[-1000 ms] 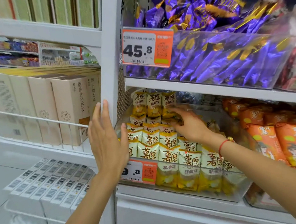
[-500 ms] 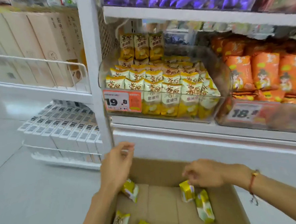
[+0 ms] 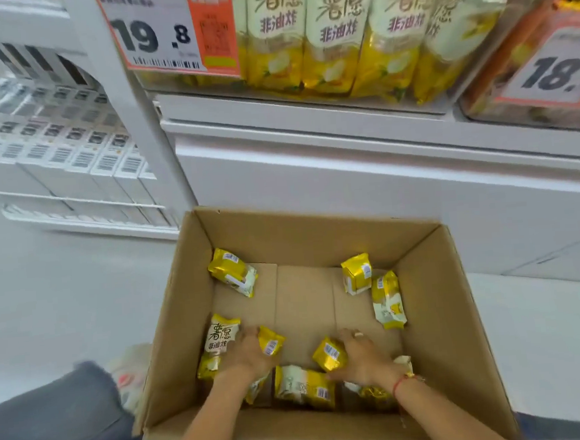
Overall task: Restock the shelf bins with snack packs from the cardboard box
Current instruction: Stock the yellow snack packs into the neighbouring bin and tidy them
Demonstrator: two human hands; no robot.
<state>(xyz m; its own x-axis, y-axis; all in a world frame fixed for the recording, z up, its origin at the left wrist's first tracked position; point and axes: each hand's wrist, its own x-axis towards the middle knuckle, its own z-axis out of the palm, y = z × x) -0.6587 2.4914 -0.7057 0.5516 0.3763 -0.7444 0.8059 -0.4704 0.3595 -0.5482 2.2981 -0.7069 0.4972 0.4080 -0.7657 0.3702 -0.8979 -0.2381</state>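
Cardboard box (image 3: 435, 299) floor: both hands' fingers (image 3: 252, 336) each hold 1 snack pack (image 3: 329, 354).

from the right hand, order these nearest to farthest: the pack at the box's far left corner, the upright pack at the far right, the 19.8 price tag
Taken from the right hand, low in the cardboard box:
1. Upright pack at the far right, straight ahead of the hand.
2. Pack at the far left corner, across the box floor.
3. 19.8 price tag, up on the shelf bin, outside the box.

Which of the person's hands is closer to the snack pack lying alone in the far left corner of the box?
Left. The left hand is nearer the far-left pack; the right hand is across the cardboard box.
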